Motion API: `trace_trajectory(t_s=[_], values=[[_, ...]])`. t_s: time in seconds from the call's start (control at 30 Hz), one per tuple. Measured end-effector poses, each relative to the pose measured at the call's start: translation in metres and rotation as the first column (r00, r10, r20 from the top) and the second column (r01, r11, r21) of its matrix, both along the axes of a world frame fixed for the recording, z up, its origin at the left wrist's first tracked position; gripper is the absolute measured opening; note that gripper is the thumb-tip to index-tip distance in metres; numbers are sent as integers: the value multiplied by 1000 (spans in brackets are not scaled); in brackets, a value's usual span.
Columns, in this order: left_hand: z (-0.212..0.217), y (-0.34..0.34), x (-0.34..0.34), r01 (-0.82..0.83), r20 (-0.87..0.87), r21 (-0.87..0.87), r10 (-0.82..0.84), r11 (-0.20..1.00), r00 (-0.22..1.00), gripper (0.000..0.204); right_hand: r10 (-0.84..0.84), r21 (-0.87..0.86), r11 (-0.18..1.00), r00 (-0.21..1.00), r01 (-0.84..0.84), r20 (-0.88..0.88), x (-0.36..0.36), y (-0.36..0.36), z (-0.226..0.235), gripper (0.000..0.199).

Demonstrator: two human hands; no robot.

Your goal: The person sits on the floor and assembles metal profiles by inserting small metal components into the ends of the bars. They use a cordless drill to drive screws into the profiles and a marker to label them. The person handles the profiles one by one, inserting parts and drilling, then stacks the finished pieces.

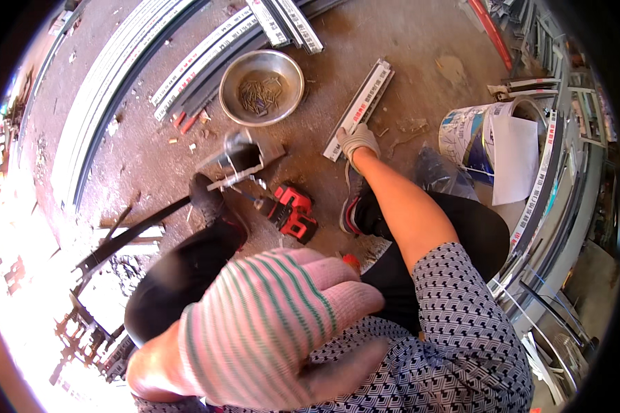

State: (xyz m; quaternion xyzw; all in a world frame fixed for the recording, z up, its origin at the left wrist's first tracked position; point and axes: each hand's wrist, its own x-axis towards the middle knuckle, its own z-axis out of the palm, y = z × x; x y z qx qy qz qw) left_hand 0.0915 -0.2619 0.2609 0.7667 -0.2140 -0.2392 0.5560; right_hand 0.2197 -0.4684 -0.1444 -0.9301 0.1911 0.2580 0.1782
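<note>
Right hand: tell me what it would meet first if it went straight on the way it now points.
The right hand already rests on the near end of the short aluminium profile. Going straight on, it would slide along that profile, then probably meet bare concrete floor; depth is unclear.

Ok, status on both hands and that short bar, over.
Right hand gloved, resting on the short aluminium bar on the floor. Left hand raised near camera, holding nothing visible. Red drill lies beside the foot.

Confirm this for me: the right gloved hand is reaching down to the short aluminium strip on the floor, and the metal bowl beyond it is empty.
Not quite. The head view shows the metal bowl holds a small pile of screws. The rest stands: the right hand, gloved, reaches down to the short aluminium strip on the floor.
</note>
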Motion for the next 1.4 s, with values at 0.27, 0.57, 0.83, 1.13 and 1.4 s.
trace_trajectory(t_s=[0.27,0.57,0.83,1.13,1.4], values=[[-41,-15,-8,41,106,308,-77,951,991,29,-277,-149,954,955,260,-107,10,40,-6,88],[-33,-15,-5,56,166,311,-112,949,980,31,-479,209,841,867,499,-141,16,13,-12,80],[-7,-19,-8,1,361,254,-96,967,928,19,-559,780,589,803,211,205,28,-8,30,54],[29,7,-12,-328,537,17,268,944,800,17,-156,807,428,847,-406,509,50,-6,223,53],[33,42,-8,-642,163,-233,680,730,714,34,144,616,411,715,-672,684,2,2,329,60]])
